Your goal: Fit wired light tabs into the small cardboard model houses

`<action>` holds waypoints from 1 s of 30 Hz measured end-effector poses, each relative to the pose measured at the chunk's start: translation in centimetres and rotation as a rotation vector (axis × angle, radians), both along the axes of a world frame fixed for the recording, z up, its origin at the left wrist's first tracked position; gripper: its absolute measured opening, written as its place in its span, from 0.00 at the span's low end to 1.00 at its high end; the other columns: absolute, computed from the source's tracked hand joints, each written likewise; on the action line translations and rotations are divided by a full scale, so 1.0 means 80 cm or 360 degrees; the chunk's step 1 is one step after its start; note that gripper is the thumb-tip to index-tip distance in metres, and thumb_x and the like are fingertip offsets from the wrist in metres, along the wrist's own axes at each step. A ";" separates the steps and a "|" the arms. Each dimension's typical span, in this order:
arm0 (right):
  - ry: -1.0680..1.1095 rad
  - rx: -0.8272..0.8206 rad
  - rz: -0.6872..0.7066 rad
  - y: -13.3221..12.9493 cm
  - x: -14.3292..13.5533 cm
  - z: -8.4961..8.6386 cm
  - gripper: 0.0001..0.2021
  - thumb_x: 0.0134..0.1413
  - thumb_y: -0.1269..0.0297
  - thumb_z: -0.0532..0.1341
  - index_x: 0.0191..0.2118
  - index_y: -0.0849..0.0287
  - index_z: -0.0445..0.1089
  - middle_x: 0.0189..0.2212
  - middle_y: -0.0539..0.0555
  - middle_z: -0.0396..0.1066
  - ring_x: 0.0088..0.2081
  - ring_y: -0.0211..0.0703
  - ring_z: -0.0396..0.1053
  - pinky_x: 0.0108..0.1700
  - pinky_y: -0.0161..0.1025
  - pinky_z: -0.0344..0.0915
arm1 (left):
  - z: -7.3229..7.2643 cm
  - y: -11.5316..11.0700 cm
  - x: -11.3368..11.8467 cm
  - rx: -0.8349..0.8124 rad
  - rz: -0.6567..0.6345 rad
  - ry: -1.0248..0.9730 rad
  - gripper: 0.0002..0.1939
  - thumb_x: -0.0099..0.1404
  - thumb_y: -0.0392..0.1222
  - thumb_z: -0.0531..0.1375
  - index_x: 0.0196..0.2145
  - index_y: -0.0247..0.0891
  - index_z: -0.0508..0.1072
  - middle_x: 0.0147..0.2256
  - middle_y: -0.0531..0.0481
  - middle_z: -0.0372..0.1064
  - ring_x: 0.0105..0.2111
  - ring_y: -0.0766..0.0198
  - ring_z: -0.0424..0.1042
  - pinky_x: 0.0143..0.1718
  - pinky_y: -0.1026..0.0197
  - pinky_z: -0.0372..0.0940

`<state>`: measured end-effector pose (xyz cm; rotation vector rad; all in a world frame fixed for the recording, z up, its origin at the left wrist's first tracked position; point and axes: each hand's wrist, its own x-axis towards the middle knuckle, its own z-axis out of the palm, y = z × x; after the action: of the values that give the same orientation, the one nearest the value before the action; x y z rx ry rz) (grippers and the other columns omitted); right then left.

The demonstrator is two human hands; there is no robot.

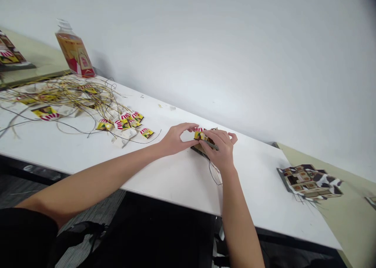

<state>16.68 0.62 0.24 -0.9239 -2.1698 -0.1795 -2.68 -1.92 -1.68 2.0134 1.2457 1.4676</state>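
A small yellow shopfront piece (199, 135) with a red-and-white striped awning is at a brown model house (201, 148), mostly hidden by my hands. My left hand (177, 139) curves around its left side, thumb and index finger gripping the piece at its edge. From the right, my right hand (221, 145) covers the house with fingers bent. A slim grey tool (212, 145), perhaps tweezers, lies in its grip, pointing at the piece. Thin wires (214, 173) hang from the house onto the white table (176, 178).
Tangled thin wires (73, 93) and several loose shopfront pieces (123, 123) lie on the left. A bottle (75, 52) stands behind them by the wall (205, 56). Another model house (311, 181) sits at the right end, and part of one (11, 54) shows far left.
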 end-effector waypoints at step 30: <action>0.0664 -0.0482 -0.0449 0.029 0.051 0.010 0.17 0.56 0.48 0.56 0.35 0.56 0.73 0.36 0.54 0.76 0.37 0.45 0.72 0.35 0.39 0.62 | -0.006 0.000 0.001 -0.0052 -0.0194 0.0246 0.21 0.61 0.41 0.59 0.52 0.40 0.66 0.50 0.45 0.68 0.52 0.57 0.67 0.56 0.51 0.62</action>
<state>20.72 2.98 1.07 -1.3097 -1.7011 0.1987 -2.64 -1.93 -2.14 2.1742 1.1743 1.2489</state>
